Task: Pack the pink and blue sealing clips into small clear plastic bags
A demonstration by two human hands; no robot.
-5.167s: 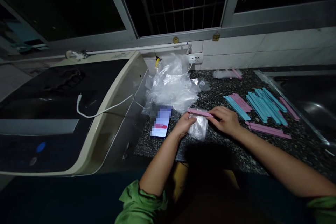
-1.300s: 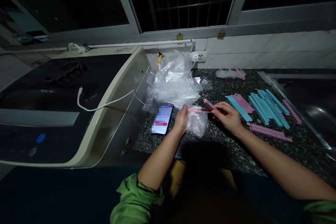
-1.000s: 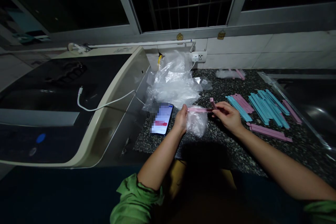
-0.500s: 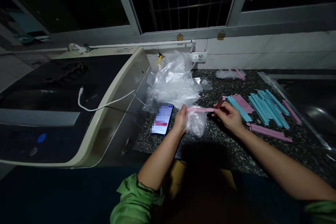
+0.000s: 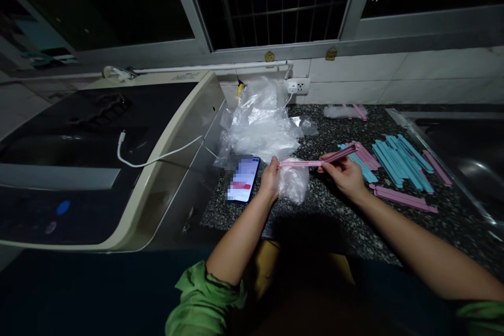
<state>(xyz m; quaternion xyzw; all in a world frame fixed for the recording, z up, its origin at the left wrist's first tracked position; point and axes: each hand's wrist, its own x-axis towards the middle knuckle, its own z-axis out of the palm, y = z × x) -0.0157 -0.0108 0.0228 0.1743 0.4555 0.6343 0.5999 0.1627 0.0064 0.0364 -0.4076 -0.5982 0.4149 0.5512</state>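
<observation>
A long, thin pink bag clip [image 5: 300,164] is stretched between my two hands above the counter. My left hand [image 5: 270,180] is closed on its left end. The fingers of my right hand [image 5: 343,172] pinch it at the joint, where a second pink arm [image 5: 340,154] slants up and to the right. Under the clip lies a crumpled clear plastic bag [image 5: 293,185], close beside my left hand. To the right of my right hand are loose pink clips [image 5: 365,155] and a pile of blue clips [image 5: 402,163].
A lit phone [image 5: 243,178] lies left of my left hand. Clear plastic bags [image 5: 262,131] are heaped behind it. A washing machine [image 5: 157,205] stands at the left with a white cable [image 5: 165,155] across it. On the right is a metal sink [image 5: 468,168].
The clip's free arm has swung from pointing up to slanting further right, so the clip is spread wider. Both hands stay nearly in place.
</observation>
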